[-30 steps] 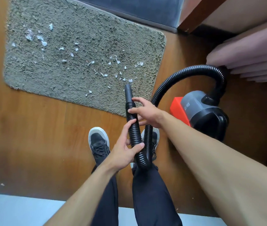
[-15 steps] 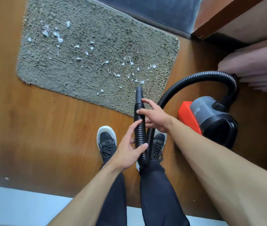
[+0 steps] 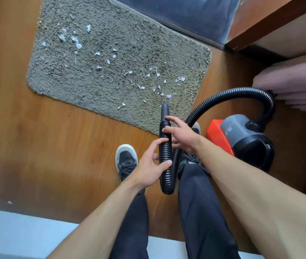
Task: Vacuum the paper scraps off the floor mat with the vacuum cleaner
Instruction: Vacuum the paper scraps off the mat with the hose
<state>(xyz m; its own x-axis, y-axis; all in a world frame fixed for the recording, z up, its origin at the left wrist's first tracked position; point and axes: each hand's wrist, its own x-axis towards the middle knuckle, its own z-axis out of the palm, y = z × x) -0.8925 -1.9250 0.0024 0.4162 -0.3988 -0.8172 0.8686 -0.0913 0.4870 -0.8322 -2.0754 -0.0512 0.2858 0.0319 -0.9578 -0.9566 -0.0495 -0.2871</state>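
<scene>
Floor mat (image 3: 96,90) lies ahead of the fingers, soft shaggy pile. Vacuum cleaner (image 3: 245,139) sits right of them, likely heavy. Ribbed hose (image 3: 165,152) bendy, best gripped near stiff nozzle (image 3: 165,111): right hand (image 3: 181,134) wraps it; left hand (image 3: 151,169) loosely curled below. Paper scraps (image 3: 156,79) light, flimsy.

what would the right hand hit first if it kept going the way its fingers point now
The right hand points left across the ribbed hose, which its fingers already wrap. Past that, the first thing in line looks like the left hand or bare wood floor; depth is unclear from this single view.
</scene>
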